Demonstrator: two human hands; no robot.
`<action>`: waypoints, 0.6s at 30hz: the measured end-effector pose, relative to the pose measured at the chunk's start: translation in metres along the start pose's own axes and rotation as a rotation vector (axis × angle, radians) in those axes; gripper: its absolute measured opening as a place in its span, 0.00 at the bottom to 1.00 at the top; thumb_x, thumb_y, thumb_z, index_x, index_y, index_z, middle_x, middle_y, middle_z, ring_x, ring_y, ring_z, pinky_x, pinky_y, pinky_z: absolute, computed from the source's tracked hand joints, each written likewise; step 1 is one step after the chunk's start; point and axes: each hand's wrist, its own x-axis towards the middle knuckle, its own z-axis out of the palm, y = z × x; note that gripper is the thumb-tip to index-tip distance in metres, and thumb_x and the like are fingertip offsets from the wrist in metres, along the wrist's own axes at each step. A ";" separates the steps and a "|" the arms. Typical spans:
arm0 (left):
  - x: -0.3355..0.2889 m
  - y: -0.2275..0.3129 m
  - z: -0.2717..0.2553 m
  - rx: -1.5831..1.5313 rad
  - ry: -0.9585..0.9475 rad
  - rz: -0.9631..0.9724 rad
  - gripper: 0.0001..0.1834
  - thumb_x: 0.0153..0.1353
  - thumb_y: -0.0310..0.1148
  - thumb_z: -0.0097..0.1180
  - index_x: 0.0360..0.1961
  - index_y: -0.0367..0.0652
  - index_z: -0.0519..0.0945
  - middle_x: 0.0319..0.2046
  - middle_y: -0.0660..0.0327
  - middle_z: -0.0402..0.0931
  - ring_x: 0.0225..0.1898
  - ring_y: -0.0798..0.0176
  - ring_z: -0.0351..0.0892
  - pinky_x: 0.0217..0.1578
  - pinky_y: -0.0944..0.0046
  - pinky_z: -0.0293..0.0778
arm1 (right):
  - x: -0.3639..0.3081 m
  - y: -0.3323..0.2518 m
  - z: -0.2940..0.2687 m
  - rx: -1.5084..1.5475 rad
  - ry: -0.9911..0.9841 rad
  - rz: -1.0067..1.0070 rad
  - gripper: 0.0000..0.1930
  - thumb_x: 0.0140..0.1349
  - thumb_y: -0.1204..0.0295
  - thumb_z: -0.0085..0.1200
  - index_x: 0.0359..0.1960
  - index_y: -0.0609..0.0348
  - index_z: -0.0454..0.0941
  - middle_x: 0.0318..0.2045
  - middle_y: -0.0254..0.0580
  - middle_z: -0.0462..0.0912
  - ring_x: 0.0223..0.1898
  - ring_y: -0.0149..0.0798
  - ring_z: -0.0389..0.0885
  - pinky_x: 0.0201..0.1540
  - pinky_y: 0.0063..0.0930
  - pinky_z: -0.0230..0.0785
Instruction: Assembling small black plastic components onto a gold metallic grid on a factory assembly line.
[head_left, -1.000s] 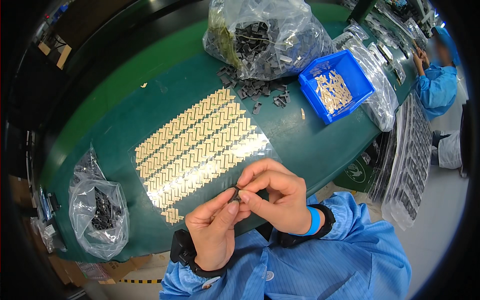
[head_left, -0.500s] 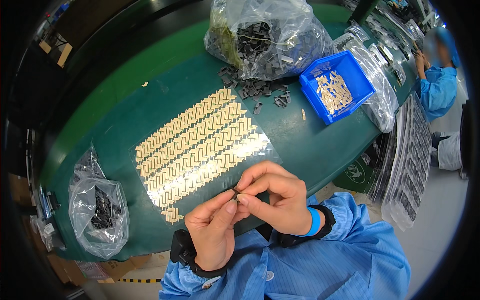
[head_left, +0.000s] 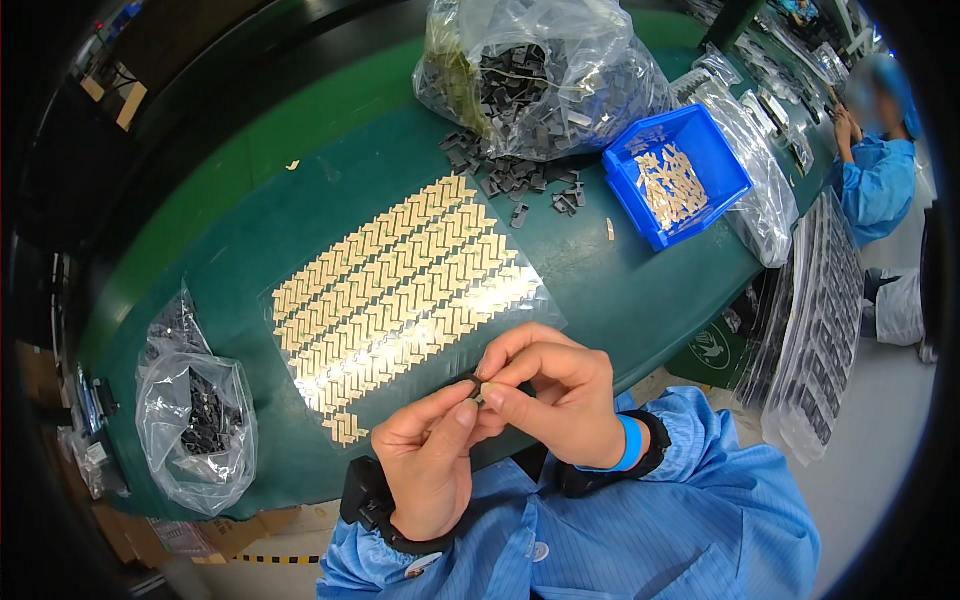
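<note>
My left hand and my right hand meet fingertip to fingertip in front of my body. Pinched between both is a small black plastic part, mostly covered by the fingers; its exact shape cannot be made out. Just beyond the hands lies a clear sheet bearing rows of tan L-shaped stickers, with bare film along its near right edge. Loose black plastic parts are heaped past the sheet, spilling from a large clear plastic bag full of them.
Right of the heap, a blue bin holds tan pieces. A smaller clear bag of black parts sits at the table's left. Stacked plastic trays stand beside the right table edge. At far right, a person in blue works.
Both hands stay nearly in place, still pinching the black part, with only a slight shift of the fingers. The view has moved a little.
</note>
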 end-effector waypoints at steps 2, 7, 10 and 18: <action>0.000 0.000 0.000 0.010 -0.001 0.002 0.09 0.55 0.21 0.48 0.38 0.31 0.75 0.30 0.50 0.76 0.30 0.62 0.79 0.32 0.65 0.78 | 0.001 0.000 0.000 -0.014 0.002 -0.011 0.02 0.47 0.81 0.56 0.23 0.64 0.75 0.30 0.39 0.75 0.33 0.29 0.73 0.35 0.19 0.65; 0.000 0.001 0.002 0.039 -0.009 0.015 0.10 0.55 0.20 0.48 0.38 0.31 0.75 0.31 0.50 0.76 0.30 0.61 0.79 0.32 0.67 0.78 | 0.000 -0.002 0.001 0.024 0.004 0.022 0.02 0.48 0.82 0.55 0.24 0.65 0.75 0.31 0.40 0.75 0.34 0.29 0.73 0.37 0.19 0.65; -0.001 0.001 0.003 0.026 -0.019 0.024 0.10 0.54 0.20 0.48 0.39 0.31 0.74 0.32 0.50 0.76 0.31 0.61 0.78 0.33 0.68 0.78 | 0.000 -0.002 0.003 0.228 0.076 0.076 0.03 0.49 0.84 0.54 0.26 0.67 0.75 0.33 0.42 0.74 0.36 0.29 0.72 0.39 0.20 0.64; -0.001 0.001 0.001 0.002 -0.019 0.025 0.12 0.53 0.19 0.50 0.41 0.32 0.74 0.33 0.50 0.76 0.32 0.62 0.78 0.33 0.68 0.78 | 0.001 -0.003 0.002 0.133 0.014 0.042 0.03 0.48 0.84 0.54 0.25 0.66 0.75 0.33 0.42 0.74 0.36 0.29 0.72 0.40 0.20 0.64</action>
